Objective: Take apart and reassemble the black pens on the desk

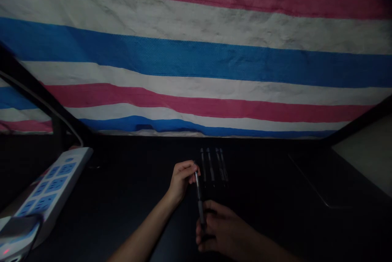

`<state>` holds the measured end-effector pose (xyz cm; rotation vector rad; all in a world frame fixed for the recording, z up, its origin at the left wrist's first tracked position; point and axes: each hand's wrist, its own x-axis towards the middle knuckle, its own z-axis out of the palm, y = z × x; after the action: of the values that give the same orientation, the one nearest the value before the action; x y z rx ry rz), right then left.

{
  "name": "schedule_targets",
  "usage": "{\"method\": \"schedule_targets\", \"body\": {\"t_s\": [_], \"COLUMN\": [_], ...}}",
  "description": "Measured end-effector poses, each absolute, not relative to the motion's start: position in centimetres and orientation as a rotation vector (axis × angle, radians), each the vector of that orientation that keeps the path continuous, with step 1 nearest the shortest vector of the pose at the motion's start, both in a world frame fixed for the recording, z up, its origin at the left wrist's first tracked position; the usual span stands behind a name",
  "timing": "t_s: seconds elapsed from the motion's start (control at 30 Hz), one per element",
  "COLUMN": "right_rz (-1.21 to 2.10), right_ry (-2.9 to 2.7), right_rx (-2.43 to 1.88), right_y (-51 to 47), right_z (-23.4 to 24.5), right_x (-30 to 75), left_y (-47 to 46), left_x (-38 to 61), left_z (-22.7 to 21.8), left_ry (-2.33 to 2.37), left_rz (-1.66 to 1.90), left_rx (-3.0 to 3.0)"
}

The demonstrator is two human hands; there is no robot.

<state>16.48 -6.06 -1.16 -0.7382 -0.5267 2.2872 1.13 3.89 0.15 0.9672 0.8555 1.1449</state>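
Both of my hands hold one slim pen (199, 194) over a dark table (128, 196). My left hand (181, 179) pinches the pen's far end with its fingers closed. My right hand (221, 229) grips the near end, fingers curled round it. Just beyond the hands, several similar pens (213, 164) lie side by side on the table, pointing away from me.
A white power strip (49, 190) with blue sockets lies at the left, a plug with a red light at its near end. A red, white and blue striped sheet (196, 62) hangs behind the table. A dark flat panel (330, 180) lies at the right.
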Motion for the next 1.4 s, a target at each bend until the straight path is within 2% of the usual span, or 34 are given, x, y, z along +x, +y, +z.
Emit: {"method": "schedule_targets", "body": {"t_s": [0.8,1.4], "right_rz": [2.318,2.298], "right_ry": [-0.667,-0.808], "right_rx": [-0.891,-0.910], "right_y": [-5.8,-6.3], "right_z": [-0.3,-1.2], "right_x": [16.5,16.4], "left_y": [3.9,4.9], "left_x": [1.1,1.0], "left_z": [0.1,-0.1], "left_ry": [0.810,0.762], "left_rz": [1.156,1.360], "left_rx": [0.909,0.453]}}
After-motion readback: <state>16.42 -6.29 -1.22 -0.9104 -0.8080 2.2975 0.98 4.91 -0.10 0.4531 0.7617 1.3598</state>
